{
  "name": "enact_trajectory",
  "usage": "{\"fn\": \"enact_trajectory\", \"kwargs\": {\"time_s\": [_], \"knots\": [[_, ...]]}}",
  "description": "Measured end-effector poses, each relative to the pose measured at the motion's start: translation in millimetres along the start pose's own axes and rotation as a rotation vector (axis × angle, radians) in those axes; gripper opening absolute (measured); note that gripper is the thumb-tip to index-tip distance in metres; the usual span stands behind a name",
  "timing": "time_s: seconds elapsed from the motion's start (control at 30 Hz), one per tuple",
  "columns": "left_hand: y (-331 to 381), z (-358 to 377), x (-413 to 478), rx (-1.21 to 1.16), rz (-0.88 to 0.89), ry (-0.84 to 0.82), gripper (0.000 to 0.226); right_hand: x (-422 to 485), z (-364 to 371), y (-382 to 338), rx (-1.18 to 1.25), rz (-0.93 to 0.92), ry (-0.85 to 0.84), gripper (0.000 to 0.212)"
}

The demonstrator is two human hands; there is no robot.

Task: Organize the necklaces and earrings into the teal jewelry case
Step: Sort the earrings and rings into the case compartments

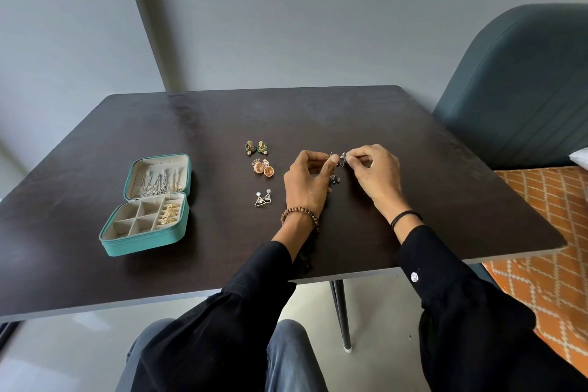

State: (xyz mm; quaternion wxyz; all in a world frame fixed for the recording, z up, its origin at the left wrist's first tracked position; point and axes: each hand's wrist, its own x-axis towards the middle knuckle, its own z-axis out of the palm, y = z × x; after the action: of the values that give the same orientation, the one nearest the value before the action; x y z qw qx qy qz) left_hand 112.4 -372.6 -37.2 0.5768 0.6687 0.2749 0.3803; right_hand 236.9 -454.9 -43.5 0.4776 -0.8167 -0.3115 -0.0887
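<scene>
The teal jewelry case [144, 240] lies open at the table's left, with chains in its lid and gold earrings [169, 214] in its right slots. My right hand [375, 178] pinches a small silver earring [343, 159] above the table's middle. Close beside it, my left hand [307, 181] holds the earring's thin pin between thumb and forefinger. A second silver earring [335, 178] lies on the table between both hands. Left of my hands lie three pairs in a column: green-gold [256, 147], rose-gold domes [263, 168], and triangle drops [263, 198].
The dark table [445, 200] has its near edge just under my forearms. A teal chair [521, 99] stands at the far right corner. An orange patterned cloth [547, 248] lies to the right, beyond the table's edge.
</scene>
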Motion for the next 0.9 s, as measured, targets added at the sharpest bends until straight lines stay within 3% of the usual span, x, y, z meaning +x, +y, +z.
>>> {"fn": "enact_trajectory", "kwargs": {"time_s": [0.2, 0.33, 0.77, 0.9], "knots": [[2.5, -3.0, -1.9, -0.048, -0.015, 0.003, 0.029, -3.9, -9.2, 1.4, 0.481, 0.131, 0.007, 0.009], [4.1, -4.4, -3.7, -0.075, -0.035, -0.01, 0.029, -9.9, -12.8, -7.6, 0.653, 0.161, -0.051, 0.009], [9.5, -11.2, -15.7, -0.071, -0.04, -0.14, 0.031, -38.0, -32.2, -17.0, 0.879, 0.314, -0.14, 0.009], [14.2, -17.1, -19.3, -0.093, -0.061, -0.195, 0.023, -46.5, -38.4, -19.7, 0.884, 0.335, -0.175, 0.01]]}}
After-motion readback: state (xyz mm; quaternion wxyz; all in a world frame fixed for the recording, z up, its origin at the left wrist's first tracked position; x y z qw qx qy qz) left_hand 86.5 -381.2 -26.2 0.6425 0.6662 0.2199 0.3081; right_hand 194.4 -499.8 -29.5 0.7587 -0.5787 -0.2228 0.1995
